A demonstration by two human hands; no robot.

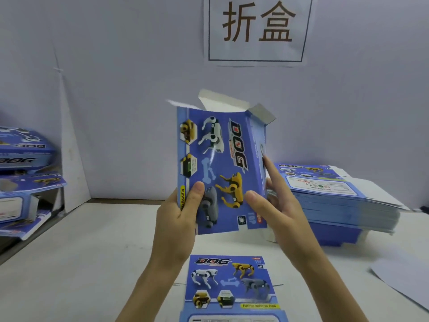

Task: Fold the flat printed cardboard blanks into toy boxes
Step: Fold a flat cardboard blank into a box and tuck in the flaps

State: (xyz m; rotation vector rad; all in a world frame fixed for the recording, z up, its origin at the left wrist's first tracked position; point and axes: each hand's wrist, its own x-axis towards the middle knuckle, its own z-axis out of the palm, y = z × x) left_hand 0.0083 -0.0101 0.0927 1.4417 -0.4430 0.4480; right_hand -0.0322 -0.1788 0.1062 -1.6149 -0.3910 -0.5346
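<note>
1. Progress is judged to be partial: several finished boxes (23,154) are piled at 9 o'clock, at the left edge of the table (92,252), so a part of the work is already done.
2. A thick stack of flat blanks (343,196) is seen at 3 o'clock, and a single blank (229,284) lies flat at 6 o'clock, close to the person. Much folding is therefore judged to be left.
3. The box (218,168) in work is held upright in the air at the centre of the view, above the table, with its printed front turned to the camera. It seems to be opened into a sleeve, because the side panel at its 3 o'clock edge is bent backward.
4. The flaps (222,101) at its 12 o'clock end stand open and are not tucked in. How the bottom end is closed cannot be told, so at least the top is not yet finished.
5. The box is gripped by the left hand (176,219) at its 7 o'clock corner. The thumb is laid on the printed front, and the other fingers are hidden behind the cardboard.
6. The 4 o'clock corner is held by the right hand (278,205). Its thumb is pressed on the front, while its fingers (271,173) are stretched almost straight along the side panel and touch it.
</note>
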